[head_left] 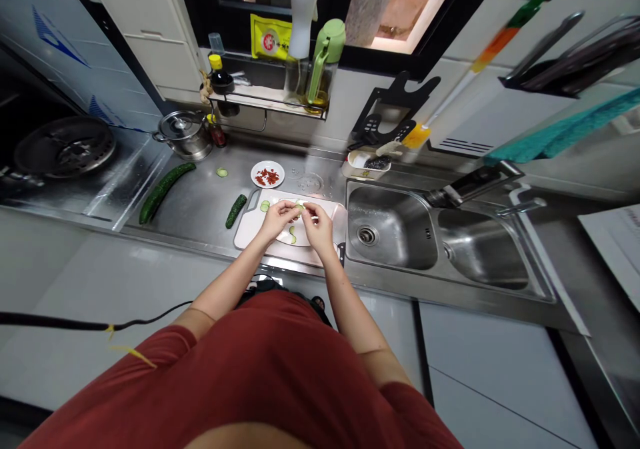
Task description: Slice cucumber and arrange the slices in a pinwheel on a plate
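Note:
Both hands meet above the cutting board, with a thin green cucumber slice between their fingertips. My left hand pinches it from the left, and my right hand has its fingers closed on its other side. Below them a white plate lies on the board, partly hidden by the hands. A few cucumber slices rest on it near its front. More slices lie at the board's upper left. A cut piece of cucumber sits just left of the board.
A whole cucumber lies farther left. Behind the board stands a small plate of red pieces. A lidded pot is at the back left. The double sink adjoins the board's right side, where a black knife handle shows.

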`<state>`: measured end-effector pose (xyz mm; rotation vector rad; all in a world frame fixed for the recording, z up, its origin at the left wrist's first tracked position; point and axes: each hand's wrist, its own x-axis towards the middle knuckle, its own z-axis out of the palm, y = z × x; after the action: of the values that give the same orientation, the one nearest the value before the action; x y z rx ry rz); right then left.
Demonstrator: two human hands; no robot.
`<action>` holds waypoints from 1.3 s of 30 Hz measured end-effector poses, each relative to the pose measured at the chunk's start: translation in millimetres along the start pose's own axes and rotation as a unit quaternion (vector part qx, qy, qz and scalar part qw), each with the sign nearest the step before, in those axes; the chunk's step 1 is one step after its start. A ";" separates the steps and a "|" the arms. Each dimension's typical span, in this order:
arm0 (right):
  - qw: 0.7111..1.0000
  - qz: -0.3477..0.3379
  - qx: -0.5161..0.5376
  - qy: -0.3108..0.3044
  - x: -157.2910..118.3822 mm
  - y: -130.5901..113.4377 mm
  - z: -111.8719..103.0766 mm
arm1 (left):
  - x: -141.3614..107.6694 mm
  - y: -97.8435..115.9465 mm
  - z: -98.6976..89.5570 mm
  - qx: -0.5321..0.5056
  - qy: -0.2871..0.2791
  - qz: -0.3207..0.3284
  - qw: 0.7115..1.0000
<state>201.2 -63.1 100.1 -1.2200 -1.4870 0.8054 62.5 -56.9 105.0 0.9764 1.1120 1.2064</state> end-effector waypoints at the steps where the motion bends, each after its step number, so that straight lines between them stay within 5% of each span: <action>1: 1.000 0.004 0.008 -0.008 0.8 -1.9 0.4 | -1.0 -0.1 0.6 0.010 -0.010 0.013 1.000; 12: 0.998 0.035 0.047 0.008 0.9 1.6 -4.1 | -10.3 2.0 4.7 0.045 -0.044 0.028 0.998; 16: 0.998 0.036 0.046 0.018 0.9 -2.3 -9.3 | -10.7 0.6 4.5 0.002 -0.055 -0.092 0.994; 19: 0.998 0.033 0.049 0.009 -0.7 -4.4 -11.1 | -10.0 -0.7 3.2 -0.030 -0.105 -0.221 0.969; 22: 0.999 0.028 0.045 -0.012 -3.4 -3.8 -10.9 | -9.0 -2.3 2.2 -0.072 -0.145 -0.279 0.946; 30: 0.998 -0.031 0.009 -0.046 -8.8 1.1 -13.4 | -7.1 -4.4 -1.2 -0.114 -0.094 -0.227 0.963; 39: 0.999 0.004 0.003 -0.053 -13.7 7.6 -10.7 | -5.0 -5.1 -8.1 -0.098 -0.062 -0.182 0.976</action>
<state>213.3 -75.2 92.1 -1.1962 -1.5644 0.8901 55.5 -62.5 99.0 0.6538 0.9986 0.9234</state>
